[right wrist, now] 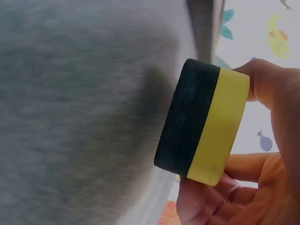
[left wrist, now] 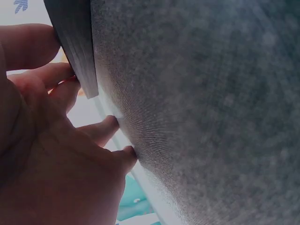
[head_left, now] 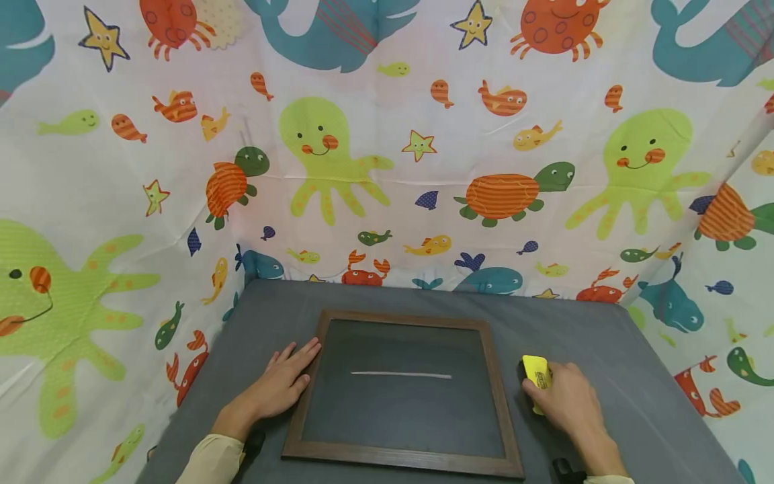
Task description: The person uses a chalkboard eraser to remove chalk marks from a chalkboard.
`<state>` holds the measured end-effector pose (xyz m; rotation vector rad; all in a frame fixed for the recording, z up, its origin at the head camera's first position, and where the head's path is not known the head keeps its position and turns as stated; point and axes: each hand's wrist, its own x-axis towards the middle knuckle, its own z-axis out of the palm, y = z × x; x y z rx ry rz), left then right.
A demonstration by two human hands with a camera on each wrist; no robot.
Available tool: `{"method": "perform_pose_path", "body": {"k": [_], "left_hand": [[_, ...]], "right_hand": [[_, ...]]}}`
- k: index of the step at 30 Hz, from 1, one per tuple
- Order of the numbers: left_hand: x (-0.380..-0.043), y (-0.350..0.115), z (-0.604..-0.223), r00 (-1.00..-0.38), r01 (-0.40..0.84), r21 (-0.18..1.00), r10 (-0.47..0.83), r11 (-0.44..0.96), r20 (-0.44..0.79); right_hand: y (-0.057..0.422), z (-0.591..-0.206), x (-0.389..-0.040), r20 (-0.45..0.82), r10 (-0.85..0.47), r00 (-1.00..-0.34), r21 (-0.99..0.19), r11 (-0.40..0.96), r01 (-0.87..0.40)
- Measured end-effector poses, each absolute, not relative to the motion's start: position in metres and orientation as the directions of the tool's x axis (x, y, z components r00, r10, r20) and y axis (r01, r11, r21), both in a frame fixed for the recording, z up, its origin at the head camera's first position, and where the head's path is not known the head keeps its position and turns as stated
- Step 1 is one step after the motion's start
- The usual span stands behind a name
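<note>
A chalkboard (head_left: 399, 410) in a brown wooden frame lies flat on the grey-covered table. Across its dark surface runs one white chalk line (head_left: 402, 375), roughly level. My left hand (head_left: 281, 383) rests at the frame's left side, fingers straight and thumb touching the wood; in the left wrist view its thumb and fingertips meet the frame edge (left wrist: 78, 51). To the right of the board, my right hand (head_left: 568, 396) grips a chalkboard eraser (head_left: 537, 376), yellow on top. The right wrist view shows the eraser's black felt side (right wrist: 187, 117) facing the table, between thumb and fingers.
The grey table cover (head_left: 580, 329) surrounds the board. A white curtain (head_left: 375, 255) printed with sea animals hangs behind the table and along both sides. Dark wrist straps (head_left: 568, 470) sit below the hands.
</note>
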<state>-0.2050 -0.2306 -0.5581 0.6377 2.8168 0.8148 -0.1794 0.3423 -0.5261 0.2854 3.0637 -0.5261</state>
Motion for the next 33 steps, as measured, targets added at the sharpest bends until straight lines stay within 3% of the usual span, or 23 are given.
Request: {"method": "perform_pose_path", "body": {"k": [18, 33], "left_hand": [[-0.206, -0.233, -0.560, -0.900, 0.354, 0.548, 0.434, 0.758, -0.020], [-0.209, -0.233, -0.561, -0.898, 0.349, 0.564, 0.439, 0.749, -0.027]], "right_hand": [[0.280, -0.494, -0.188, 0.042, 0.100, -0.994, -0.355, 0.932, 0.078], [0.228, -0.500, -0.198, -0.020, 0.057, -0.998, -0.349, 0.935, 0.060]]}}
